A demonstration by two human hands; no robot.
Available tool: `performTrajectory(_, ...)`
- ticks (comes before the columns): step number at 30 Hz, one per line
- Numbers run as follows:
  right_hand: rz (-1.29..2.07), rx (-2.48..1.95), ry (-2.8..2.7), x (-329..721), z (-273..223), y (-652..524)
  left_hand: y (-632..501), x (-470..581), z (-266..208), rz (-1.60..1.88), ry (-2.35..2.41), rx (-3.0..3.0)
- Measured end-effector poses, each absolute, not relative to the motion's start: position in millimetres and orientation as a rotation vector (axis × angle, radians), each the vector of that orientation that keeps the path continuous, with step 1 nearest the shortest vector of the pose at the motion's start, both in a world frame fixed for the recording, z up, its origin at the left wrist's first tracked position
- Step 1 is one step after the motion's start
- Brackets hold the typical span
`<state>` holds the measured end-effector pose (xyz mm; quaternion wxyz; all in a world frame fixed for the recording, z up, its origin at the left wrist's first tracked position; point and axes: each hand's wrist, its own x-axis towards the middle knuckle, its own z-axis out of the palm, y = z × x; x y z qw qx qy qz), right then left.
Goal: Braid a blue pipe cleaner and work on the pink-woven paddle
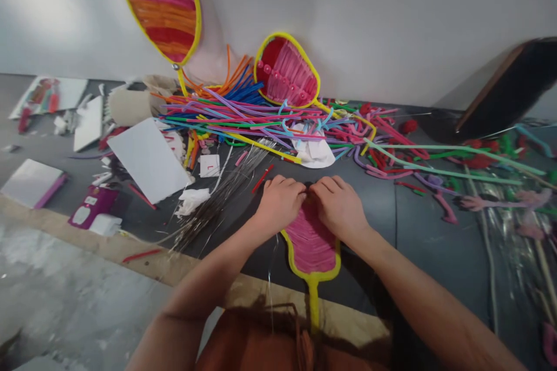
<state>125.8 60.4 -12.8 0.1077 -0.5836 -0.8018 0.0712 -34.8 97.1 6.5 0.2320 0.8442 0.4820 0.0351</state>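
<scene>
A pink pipe-cleaner petal (311,240) with a yellow rim and a yellow stem lies flat in front of my body, its stem pointing toward me. Over its far end, my left hand (282,202) grips the left side with curled fingers. My right hand (339,208) is closed on the right side, and the two hands' fingertips nearly meet. What lies under the fingertips is hidden. A thin clear thread or wire (270,278) hangs down just left of the petal.
Loose coloured pipe cleaners (261,119) are heaped along the wall. Two finished-looking yellow-rimmed petals, one striped (163,6) and one pink and red (289,72), lean there. Thin wires (209,211), white card (148,159) and a purple power adapter (93,206) lie left; a dark phone-like slab (509,90) stands right.
</scene>
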Motion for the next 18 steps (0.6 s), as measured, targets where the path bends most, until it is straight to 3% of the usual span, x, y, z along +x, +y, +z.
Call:
performTrajectory(8,0.236,-1.459,-2.249,134,-9,59,116,-38,15,0.224,1.174,1.996)
performTrajectory(18,0.388,-1.418,-1.943,153,7,61,120,-22,50,0.274,1.095,2.158)
